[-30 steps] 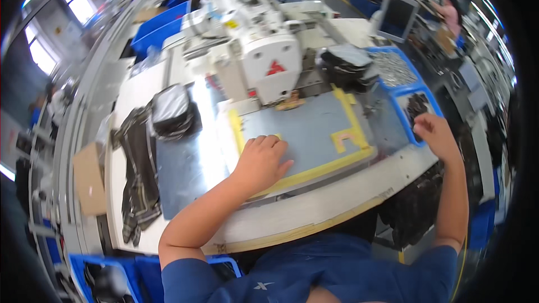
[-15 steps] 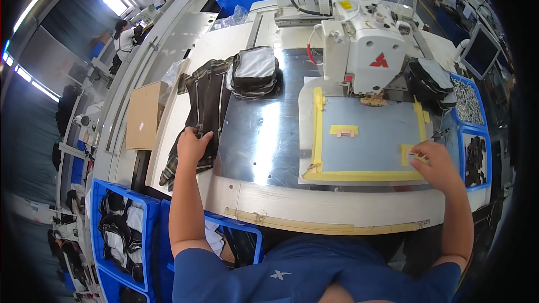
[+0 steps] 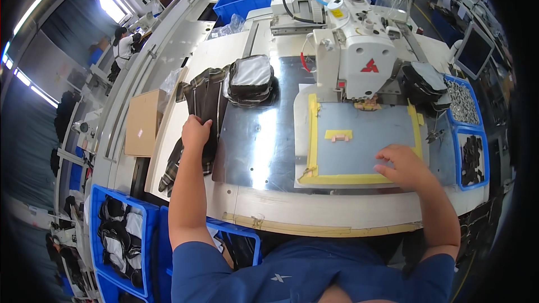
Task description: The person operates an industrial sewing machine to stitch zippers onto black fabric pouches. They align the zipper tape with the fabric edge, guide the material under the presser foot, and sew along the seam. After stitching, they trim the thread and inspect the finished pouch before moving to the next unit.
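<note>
- Fabric [image 3: 209, 98], dark with plaid parts, is laid lengthwise along the left side of the white table [image 3: 314, 209].
- Left hand [image 3: 196, 133] is placed on it around mid-length, fingers curled, thumb stretched out to the right; whether cloth is pinched cannot be told.
- Right hand [image 3: 397, 165] is held over the lower right of the grey plate [image 3: 382, 126], palm side hidden, fingers loosely bent; a gap is seen between thumb and fingertips. Contact with the plate cannot be told.
- Plate is edged with yellow tape [image 3: 348, 179]; a small pinkish piece [image 3: 340, 139] is fixed on it, upper left of centre.
- Plate is set in front of the white sewing machine head [image 3: 368, 59].
- Dark pouches with pale tops are piled on both sides: left pile [image 3: 251, 74] just beside the fabric, right pile [image 3: 425, 81] near the machine.
- Small metal parts [image 3: 464, 104] and dark pieces [image 3: 473, 160] are kept in blue trays [image 3: 486, 160] at far right.
</note>
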`<state>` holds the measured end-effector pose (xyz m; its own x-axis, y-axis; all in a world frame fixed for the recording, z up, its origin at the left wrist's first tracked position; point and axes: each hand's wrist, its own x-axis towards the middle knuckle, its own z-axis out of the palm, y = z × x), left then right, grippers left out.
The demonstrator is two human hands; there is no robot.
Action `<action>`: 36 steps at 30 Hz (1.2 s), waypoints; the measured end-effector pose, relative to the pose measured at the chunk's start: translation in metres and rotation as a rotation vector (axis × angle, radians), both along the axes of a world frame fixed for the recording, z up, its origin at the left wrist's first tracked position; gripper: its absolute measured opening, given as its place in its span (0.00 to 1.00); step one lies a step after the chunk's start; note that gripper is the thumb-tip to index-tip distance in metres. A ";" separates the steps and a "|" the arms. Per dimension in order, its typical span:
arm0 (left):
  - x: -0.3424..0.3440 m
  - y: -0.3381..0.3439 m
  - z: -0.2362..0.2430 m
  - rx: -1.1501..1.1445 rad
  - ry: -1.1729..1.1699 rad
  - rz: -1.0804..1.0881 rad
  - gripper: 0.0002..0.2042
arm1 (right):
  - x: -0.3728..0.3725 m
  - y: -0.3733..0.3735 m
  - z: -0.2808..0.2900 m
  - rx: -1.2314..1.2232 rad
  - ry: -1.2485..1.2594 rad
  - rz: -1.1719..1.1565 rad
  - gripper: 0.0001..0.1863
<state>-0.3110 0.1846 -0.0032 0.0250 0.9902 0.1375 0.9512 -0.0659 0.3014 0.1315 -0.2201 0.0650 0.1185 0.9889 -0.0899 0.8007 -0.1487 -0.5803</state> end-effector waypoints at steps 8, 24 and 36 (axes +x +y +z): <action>-0.020 0.008 0.006 0.063 0.039 0.071 0.12 | -0.002 0.000 -0.015 0.037 0.079 -0.082 0.16; 0.043 -0.128 0.160 -0.061 -1.472 -0.641 0.14 | -0.030 0.017 -0.010 0.013 0.540 0.004 0.21; 0.178 -0.244 0.053 -1.299 -1.607 -0.993 0.20 | -0.070 0.004 0.022 0.276 1.348 -0.130 0.35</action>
<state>-0.1331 -0.0594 0.0499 0.9555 0.2900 0.0534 -0.2219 0.5881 0.7777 0.0620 -0.2157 0.0867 0.1896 0.9818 -0.0126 -0.4079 0.0671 -0.9105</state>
